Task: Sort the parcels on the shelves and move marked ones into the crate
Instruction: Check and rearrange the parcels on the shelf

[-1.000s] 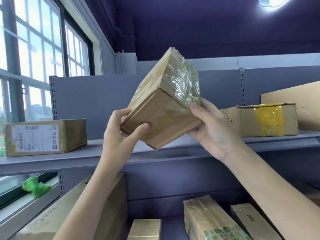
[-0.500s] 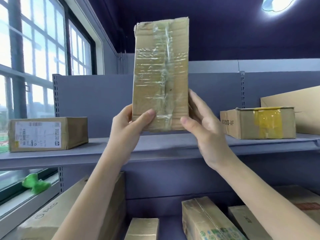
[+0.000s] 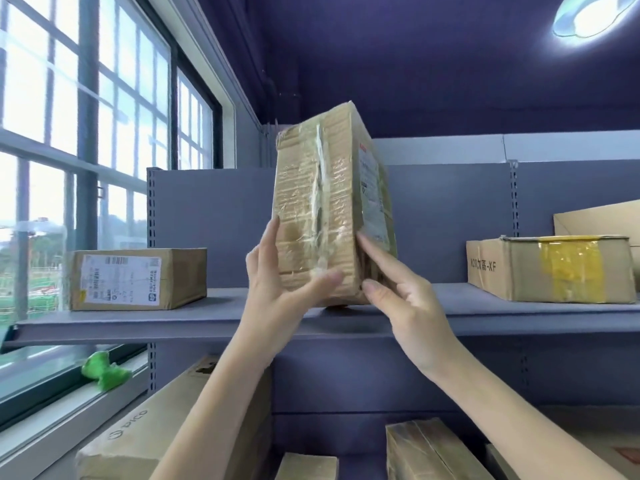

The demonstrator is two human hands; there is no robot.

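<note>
A tall cardboard parcel (image 3: pixel 325 188) wrapped in clear tape stands upright in front of me, its lower end level with the grey upper shelf (image 3: pixel 214 317). A white label shows on its right side face. My left hand (image 3: pixel 280 282) grips its lower left part, thumb across the front and fingers up the left edge. My right hand (image 3: pixel 398 292) holds its lower right corner with fingers against the right face. No crate is in view.
On the upper shelf a labelled parcel (image 3: pixel 138 278) lies at the left and a parcel with yellow tape (image 3: pixel 550 268) at the right. Below are a long box (image 3: pixel 166 431) and several smaller parcels (image 3: pixel 429 452). A window (image 3: pixel 86 168) fills the left.
The parcel went from tilted to upright, then turned so its right labelled face shows, and it came down toward the shelf. Both hands stayed on its lower end.
</note>
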